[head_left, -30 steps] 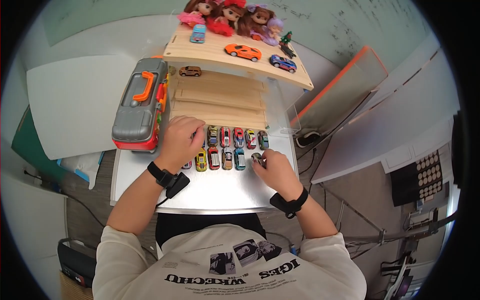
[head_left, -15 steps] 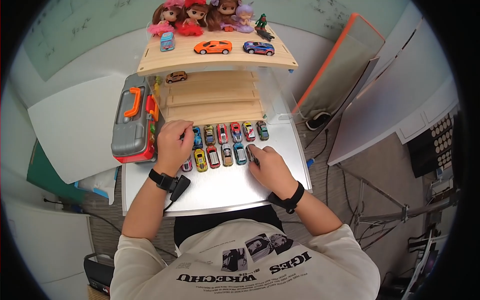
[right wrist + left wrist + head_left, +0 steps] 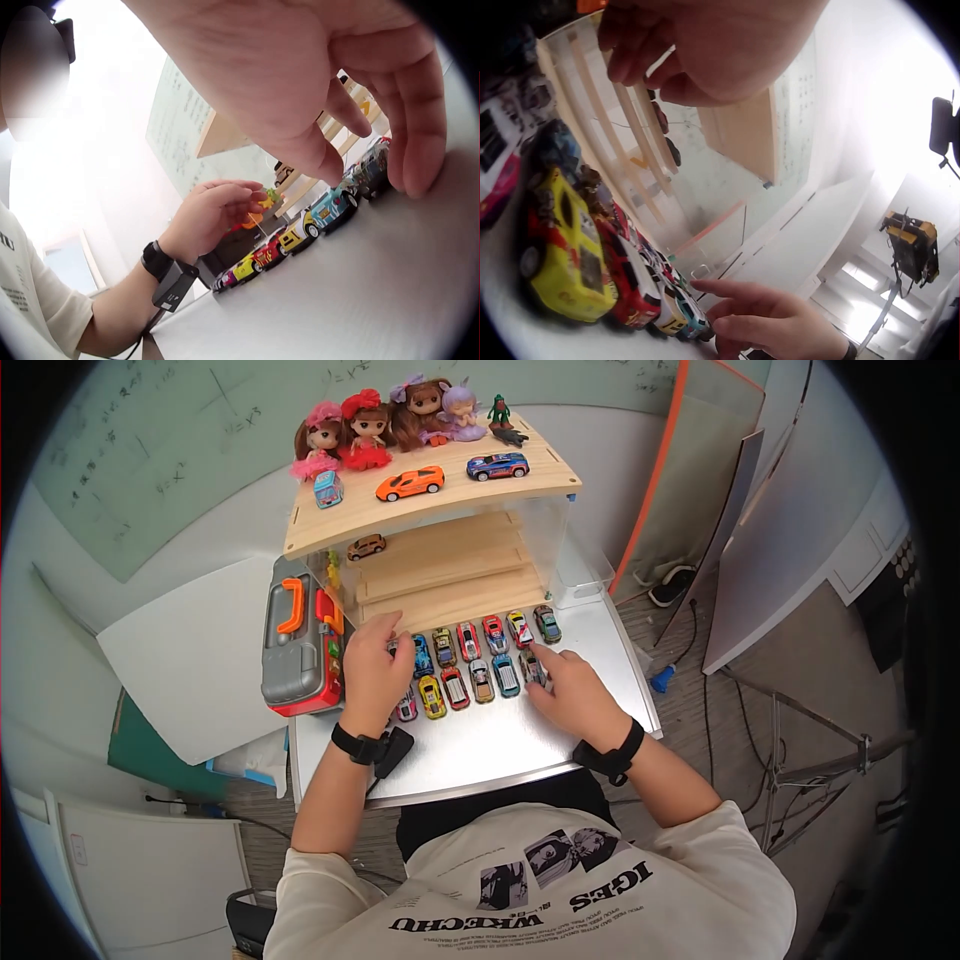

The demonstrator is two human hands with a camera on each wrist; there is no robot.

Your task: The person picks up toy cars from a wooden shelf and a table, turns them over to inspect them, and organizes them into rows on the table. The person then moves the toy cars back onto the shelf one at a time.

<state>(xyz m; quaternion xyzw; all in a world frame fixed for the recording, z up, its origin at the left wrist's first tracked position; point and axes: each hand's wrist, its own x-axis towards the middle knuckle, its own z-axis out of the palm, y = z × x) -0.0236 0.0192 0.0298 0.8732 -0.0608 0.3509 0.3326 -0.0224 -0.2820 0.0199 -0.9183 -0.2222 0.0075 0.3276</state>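
Two rows of toy cars stand side by side on a silvery tabletop (image 3: 480, 755). My right hand (image 3: 578, 698) is over the right end of the front row, its index finger stretched out. Between its thumb and spread fingers sits a dark toy car (image 3: 371, 171), beside a teal toy car (image 3: 507, 676). My left hand (image 3: 378, 672) hovers by the left end of the rows, fingers loosely bent and holding nothing. Near it are a blue toy car (image 3: 422, 655), a pink toy car (image 3: 407, 706) and a yellow toy car (image 3: 566, 251).
Behind the cars rises a wooden shelf (image 3: 440, 575) with a brown toy car (image 3: 366, 547) inside. Dolls (image 3: 368, 430), an orange toy car (image 3: 410, 483) and a blue racing car (image 3: 498, 466) stand on top. A grey toolbox (image 3: 290, 660) stands at the left.
My right hand has brought the dark car leftward to the end of the front row, and its fingers have loosened. The left hand stays by the rows' left end. The head view has shifted.
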